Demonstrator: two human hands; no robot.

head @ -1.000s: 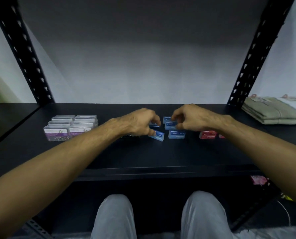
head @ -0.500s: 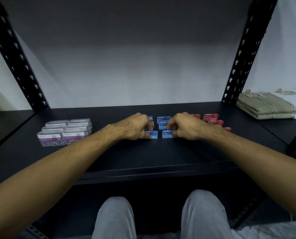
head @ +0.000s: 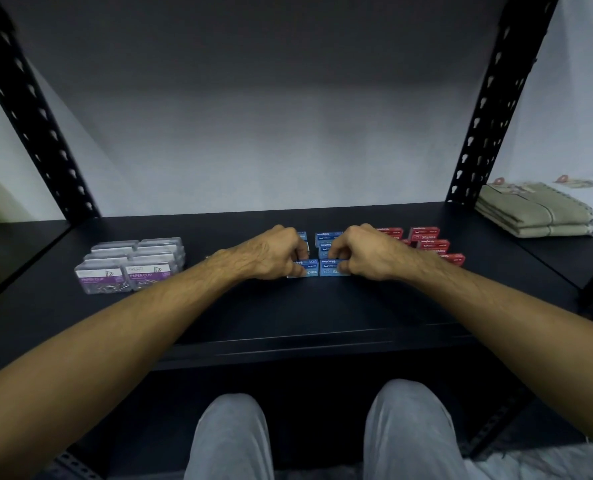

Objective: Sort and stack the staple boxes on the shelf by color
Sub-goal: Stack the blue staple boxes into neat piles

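Several blue staple boxes point(head: 328, 237) stand in two short rows at the middle of the black shelf point(head: 288, 313). My left hand point(head: 271, 256) pinches the front-left blue box point(head: 309, 268). Beside it, my right hand point(head: 367, 252) pinches the front-right blue box point(head: 329, 268); the two boxes sit side by side, touching. Several red staple boxes point(head: 425, 235) are grouped to the right, partly hidden behind my right wrist.
Several clear paper clip boxes point(head: 129, 263) with purple labels are stacked at the shelf's left. Black perforated uprights point(head: 482, 109) frame the bay. Folded khaki cloth point(head: 530, 211) lies on the neighbouring shelf at right. My knees show below the shelf edge.
The tilted front-left blue box has been set straight beside the front-right one. Both hands moved slightly toward the front boxes; the view shifted left, bringing more red boxes into sight.
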